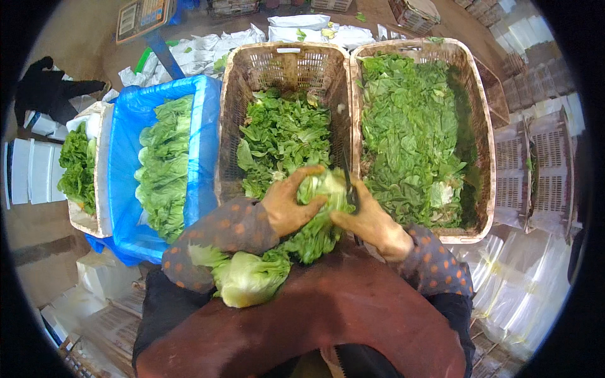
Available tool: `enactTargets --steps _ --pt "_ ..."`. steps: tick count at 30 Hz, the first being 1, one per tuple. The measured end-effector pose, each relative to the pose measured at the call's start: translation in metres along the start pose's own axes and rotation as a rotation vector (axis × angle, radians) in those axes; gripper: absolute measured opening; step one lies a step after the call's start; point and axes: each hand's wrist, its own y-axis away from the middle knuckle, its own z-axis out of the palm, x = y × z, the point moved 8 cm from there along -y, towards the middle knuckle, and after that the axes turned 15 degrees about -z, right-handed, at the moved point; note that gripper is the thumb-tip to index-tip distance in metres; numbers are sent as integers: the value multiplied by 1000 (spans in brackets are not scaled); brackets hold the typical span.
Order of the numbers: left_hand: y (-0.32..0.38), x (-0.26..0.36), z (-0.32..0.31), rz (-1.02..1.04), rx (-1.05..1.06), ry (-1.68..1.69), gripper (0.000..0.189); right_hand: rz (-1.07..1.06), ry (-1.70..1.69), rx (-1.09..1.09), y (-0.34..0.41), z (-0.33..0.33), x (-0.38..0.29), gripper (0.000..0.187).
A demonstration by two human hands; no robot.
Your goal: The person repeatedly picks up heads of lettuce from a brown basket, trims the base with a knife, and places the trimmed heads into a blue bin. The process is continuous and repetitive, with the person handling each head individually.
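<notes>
A head of leafy lettuce (326, 186) is between my hands, its pale part up and its leaves hanging below. My left hand (294, 201) curls around its left side, thumb across the front. On the other side my right hand (373, 222) has its thumb against the leaves. A thin, dark, blade-like tool (348, 175) runs along the inside of the right hand's fingers, partly hidden and blurred. Another lettuce head (248, 279) lies on the dark red apron (312, 321) over my lap, below my left forearm.
Ahead, a dirty plastic crate (286, 71) holds loose leaves, with a fuller leaf crate (487, 156) at its right. Left stands a blue-lined crate (125, 189) with lettuce in a row, then a white box (104, 175) of greens. A scale display (143, 19) and a person (47, 94) are beyond.
</notes>
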Motion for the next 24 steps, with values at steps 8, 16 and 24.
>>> enactTargets --steps 8,16,24 --pt "0 34 -16 204 76 -655 73 -312 250 -110 -41 -45 -18 75" --pt "0 42 3 277 -92 -254 68 -219 -230 -272 -27 -37 -12 72" --pt "-3 22 18 56 -394 231 101 -402 -498 -96 -27 -47 -34 70"
